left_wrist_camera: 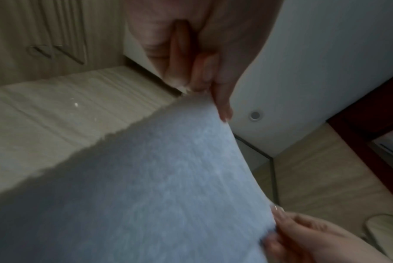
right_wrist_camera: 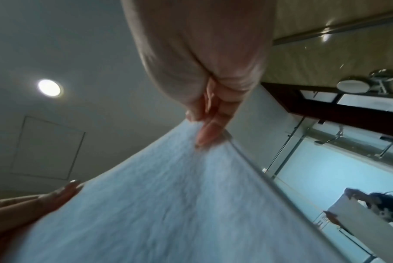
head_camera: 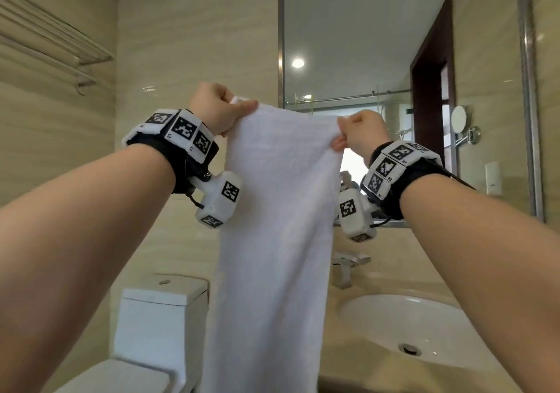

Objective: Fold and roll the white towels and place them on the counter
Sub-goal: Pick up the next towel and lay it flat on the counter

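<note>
Beige tiled walls frame your view, with a towel rack (head_camera: 51, 44) high at the left and a toilet (head_camera: 157, 326) below it. Your left hand (head_camera: 216, 110) has its grip pinched on one top corner of the white towel (head_camera: 272, 241), which hangs straight down in the air between your arms, off the bench (head_camera: 363, 371). Your right hand (head_camera: 362, 133) pinches the other corner, in front of the mirror (head_camera: 348, 44) and above the sink (head_camera: 424, 326). You seem to be at the first fold: next, bring the corners together evenly.
</note>
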Available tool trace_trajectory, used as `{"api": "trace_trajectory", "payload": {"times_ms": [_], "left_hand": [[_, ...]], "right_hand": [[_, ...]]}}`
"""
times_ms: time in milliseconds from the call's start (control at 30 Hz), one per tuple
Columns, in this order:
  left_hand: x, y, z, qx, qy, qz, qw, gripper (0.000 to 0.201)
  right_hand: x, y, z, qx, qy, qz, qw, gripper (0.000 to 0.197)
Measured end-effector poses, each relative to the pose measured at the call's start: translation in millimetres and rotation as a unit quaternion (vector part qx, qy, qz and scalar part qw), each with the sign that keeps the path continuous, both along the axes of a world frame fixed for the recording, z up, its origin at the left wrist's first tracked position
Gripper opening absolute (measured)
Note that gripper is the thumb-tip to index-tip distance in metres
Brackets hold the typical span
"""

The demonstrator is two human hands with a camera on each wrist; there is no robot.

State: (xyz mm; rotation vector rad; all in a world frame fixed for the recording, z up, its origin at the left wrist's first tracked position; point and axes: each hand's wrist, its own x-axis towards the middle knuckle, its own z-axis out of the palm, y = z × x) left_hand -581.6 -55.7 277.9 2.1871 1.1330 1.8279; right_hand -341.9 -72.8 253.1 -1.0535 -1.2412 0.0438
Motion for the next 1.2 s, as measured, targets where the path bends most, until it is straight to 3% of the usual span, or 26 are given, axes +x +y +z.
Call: {"api": "trace_trajectory", "payload": {"times_ms": [67, 133, 200, 300, 433, 700, 800, 933, 1033, 1200], "left_hand": [[4.3, -0.4, 4.4, 0.052, -0.093, -0.054, 0.993, 0.035], [6.2, 2.9, 7.9, 0.075, -0.169, -0.106, 0.977, 0.035], [6.0, 7.2, 6.7, 0.061, -0.169, -0.122, 0.976, 0.031], [4.6, 14.2, -3.0, 0.031, -0.109, -0.136, 0.984, 0.02], [0.6, 13.2, -5.6, 0.033, -0.053, -0.121, 0.991, 0.019], [-1.6, -10.3, 12.8, 0.088, -0.151, -0.115, 0.978, 0.022], [2.2, -4.9, 8.0, 0.053, -0.166, -0.082, 0.981, 0.022], [3.1, 19.6, -17.6, -0.052, -0.107, -0.03, 0.992, 0.017], [9.6, 41.5, -36.6, -0.132, -0.112, -0.068, 0.983, 0.034], [45.6, 64.5, -58.8, -0.238, -0.177, -0.208, 0.932, 0.013]], "right_hand": [[-7.4, -0.5, 6.9, 0.083, 0.032, 0.027, 0.996, 0.021], [-12.5, 1.2, 11.8, 0.092, 0.029, 0.064, 0.993, 0.022], [-13.2, -0.6, 11.8, 0.042, 0.028, 0.093, 0.994, 0.021], [-3.8, -3.3, 13.2, 0.036, 0.054, 0.078, 0.995, 0.003], [5.2, -11.0, 17.3, 0.056, 0.064, 0.044, 0.995, 0.016], [-9.8, -38.4, 30.2, 0.159, 0.096, 0.022, 0.982, 0.018], [-12.2, -39.6, 30.5, 0.109, 0.092, 0.028, 0.989, 0.012], [1.4, -22.8, 6.0, -0.018, 0.089, 0.019, 0.996, 0.013], [13.1, -2.6, -15.1, -0.084, 0.068, -0.034, 0.994, 0.021], [23.7, 38.6, -33.3, -0.119, 0.143, -0.032, 0.982, 0.02]]}}
